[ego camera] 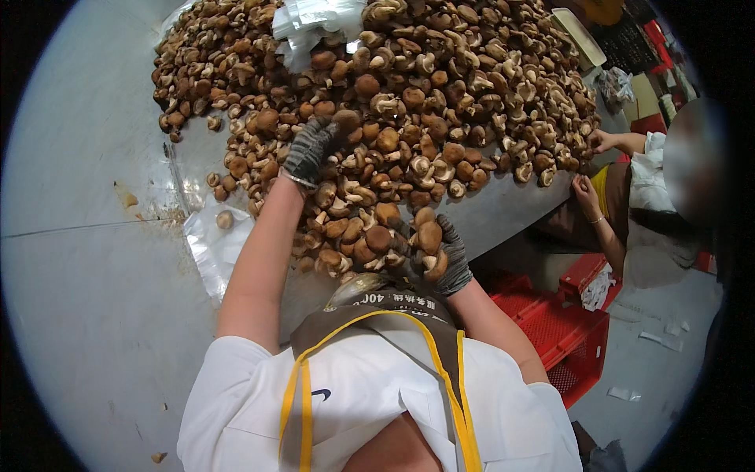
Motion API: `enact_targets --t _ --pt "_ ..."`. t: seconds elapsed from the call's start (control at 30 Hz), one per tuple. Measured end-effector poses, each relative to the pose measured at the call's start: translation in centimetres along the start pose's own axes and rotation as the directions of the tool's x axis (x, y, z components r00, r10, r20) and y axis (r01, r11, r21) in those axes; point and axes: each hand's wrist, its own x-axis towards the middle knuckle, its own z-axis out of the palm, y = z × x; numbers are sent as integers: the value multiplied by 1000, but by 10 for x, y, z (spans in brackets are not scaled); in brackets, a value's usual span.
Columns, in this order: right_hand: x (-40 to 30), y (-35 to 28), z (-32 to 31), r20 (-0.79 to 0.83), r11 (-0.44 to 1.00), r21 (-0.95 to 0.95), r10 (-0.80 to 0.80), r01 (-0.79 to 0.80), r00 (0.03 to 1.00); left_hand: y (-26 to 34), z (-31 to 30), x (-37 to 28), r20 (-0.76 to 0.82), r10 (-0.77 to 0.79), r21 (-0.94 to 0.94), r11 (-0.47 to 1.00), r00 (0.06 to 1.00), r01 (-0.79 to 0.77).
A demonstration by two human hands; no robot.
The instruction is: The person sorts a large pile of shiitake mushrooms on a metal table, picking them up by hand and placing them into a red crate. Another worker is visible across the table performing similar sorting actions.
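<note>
A big heap of loose shiitake mushrooms point(413, 118) with brown caps and pale stems covers the metal table before me. My left hand point(309, 150), in a grey striped knit glove, reaches into the middle of the heap. A broad brown-capped shiitake point(347, 121) is at its fingertips, apparently gripped; the fingers' undersides are hidden. Close to my apron, my right hand point(453, 259) wears a similar glove and cups several shiitake mushrooms point(430, 238) against its palm. More mushrooms point(354, 239) lie just left of that hand, at the near side of the pile.
Clear plastic bags point(318, 23) rest on the heap. Another plastic bag point(215, 248) lies left of my left forearm with one mushroom point(224, 219) on it. Red plastic crates point(560, 330) stand at right on the floor. A co-worker's hands point(600, 141) are at the pile's right edge.
</note>
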Motion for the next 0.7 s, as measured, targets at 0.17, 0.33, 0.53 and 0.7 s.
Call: enact_targets --t 0.17,0.33,0.53,0.7 --pt "19 -17 74 -67 983 -166 -96 84 993 -19 22 -61 173 -185 -542 803 967 250" --pt "34 -18 57 314 -432 -876 -179 213 932 -49 38 -106 66 -79 180 981 995 65" --pt "38 6 18 320 -538 -804 -35 252 947 -59 41 -136 302 286 730 544 909 -414" --pt "13 15 39 80 864 -494 155 -96 985 -29 -4 -72 125 442 899 329 888 -290"
